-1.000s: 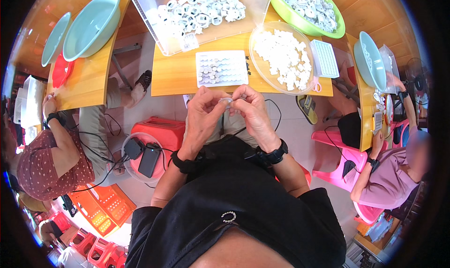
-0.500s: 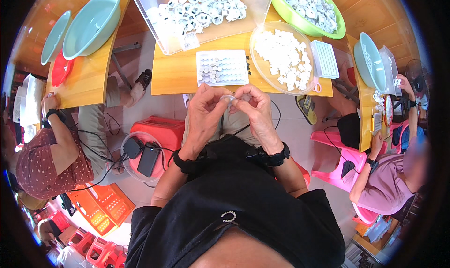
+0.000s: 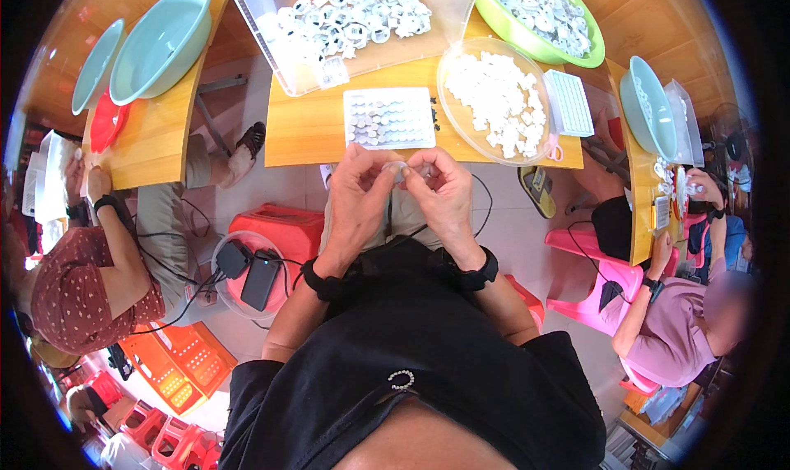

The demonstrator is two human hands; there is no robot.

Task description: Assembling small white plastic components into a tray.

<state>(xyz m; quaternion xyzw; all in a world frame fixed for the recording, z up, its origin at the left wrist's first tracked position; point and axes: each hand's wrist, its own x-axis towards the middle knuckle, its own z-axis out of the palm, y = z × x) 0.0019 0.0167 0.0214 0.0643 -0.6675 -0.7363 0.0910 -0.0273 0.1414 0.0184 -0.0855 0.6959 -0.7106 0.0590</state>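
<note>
Just off the table's near edge, my left hand [image 3: 363, 192] and my right hand [image 3: 442, 189] meet over my lap. Between their thumbs and fingers is a small, round white plastic part [image 3: 396, 172], pinched from both sides; fingertips cover much of it. Beyond the hands lies a white tray [image 3: 411, 138] with rows of round pockets, its left side partly filled with small round grey pieces [image 3: 368, 128]. To its right, a clear round tub [image 3: 451, 108] holds many small white plastic pieces [image 3: 496, 100].
A clear box [image 3: 280, 67] of white round parts stands at the back of the table [image 3: 304, 125]. Beside it are a green basin [image 3: 594, 52] of similar parts and a light pocketed tray [image 3: 573, 100]. People work at side tables left and right. Cables run by a red stool [image 3: 280, 223].
My right hand has shifted slightly left and its fingers have moved on the round part. The people at both sides have moved their arms.
</note>
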